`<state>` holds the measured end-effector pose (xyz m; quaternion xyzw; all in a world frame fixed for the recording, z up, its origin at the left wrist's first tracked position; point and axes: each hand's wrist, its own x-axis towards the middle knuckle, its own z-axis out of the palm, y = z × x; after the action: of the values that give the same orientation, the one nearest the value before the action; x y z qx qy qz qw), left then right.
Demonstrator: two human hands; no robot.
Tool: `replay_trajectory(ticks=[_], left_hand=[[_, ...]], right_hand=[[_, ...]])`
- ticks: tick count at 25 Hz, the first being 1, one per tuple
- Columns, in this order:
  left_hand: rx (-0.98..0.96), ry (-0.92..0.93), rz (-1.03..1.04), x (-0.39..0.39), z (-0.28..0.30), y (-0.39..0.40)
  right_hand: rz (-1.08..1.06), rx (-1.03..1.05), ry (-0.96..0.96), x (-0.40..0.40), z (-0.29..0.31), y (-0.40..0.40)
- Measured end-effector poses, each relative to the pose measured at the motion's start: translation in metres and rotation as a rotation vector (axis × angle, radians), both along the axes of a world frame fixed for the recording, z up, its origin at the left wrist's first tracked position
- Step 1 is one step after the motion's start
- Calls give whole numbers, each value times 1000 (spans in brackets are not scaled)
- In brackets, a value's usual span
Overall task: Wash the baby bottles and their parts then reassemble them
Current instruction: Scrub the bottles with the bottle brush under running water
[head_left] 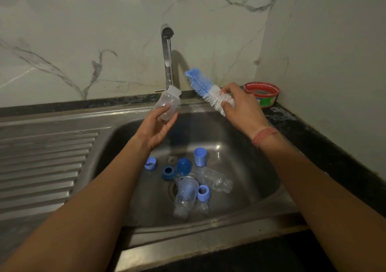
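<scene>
Left hand (161,123): gripping a clear bottle (167,104) around its lower body, fingers wrapping it, mouth pointing up and far, right under the tap (167,58).
Right hand (240,106): pinching the bottle brush (205,89) at its white bristle end, fingers pressing together on it; blue bristle tip pointing up and to the far left.
Key relation: brush lying just right of the bottle, not touching; its long axis running near-right to far-left, the blue tip aiming above and past the bottle's mouth, so the brush is likely needing to tilt down before entering.
Water: a thin stream seeming to be running from the tap onto the bottle's mouth.
Sink (129,142): steel basin holding two more clear bottles, blue collars and blue caps around the drain.
Tabletop (313,138): dark stone, carrying a red tub (262,94) at far right.
Room: marble-look walls meeting in a corner; dim light.
Progress: washing appearing early; reassembly not yet beginning.
</scene>
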<state>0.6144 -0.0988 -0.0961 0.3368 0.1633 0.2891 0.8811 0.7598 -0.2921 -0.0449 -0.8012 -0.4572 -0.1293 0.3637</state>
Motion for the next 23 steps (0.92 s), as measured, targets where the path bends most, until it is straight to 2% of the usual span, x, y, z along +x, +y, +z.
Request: replay_trajectory(ticks=[3, 6, 10, 17, 23], left_hand=[[301, 146, 25, 1, -5, 3], [458, 291, 116, 3, -8, 8], [823, 510, 214, 8, -12, 5], [931, 604, 304, 14, -16, 2], [944, 628, 355, 11, -19, 1]], right_hand=[[-2, 0, -6, 0, 1, 0], [0, 4, -4, 0, 1, 0], [-3, 3, 2, 0, 2, -1], [-5, -6, 3, -2, 2, -1], [-1, -4, 13, -2, 2, -1]])
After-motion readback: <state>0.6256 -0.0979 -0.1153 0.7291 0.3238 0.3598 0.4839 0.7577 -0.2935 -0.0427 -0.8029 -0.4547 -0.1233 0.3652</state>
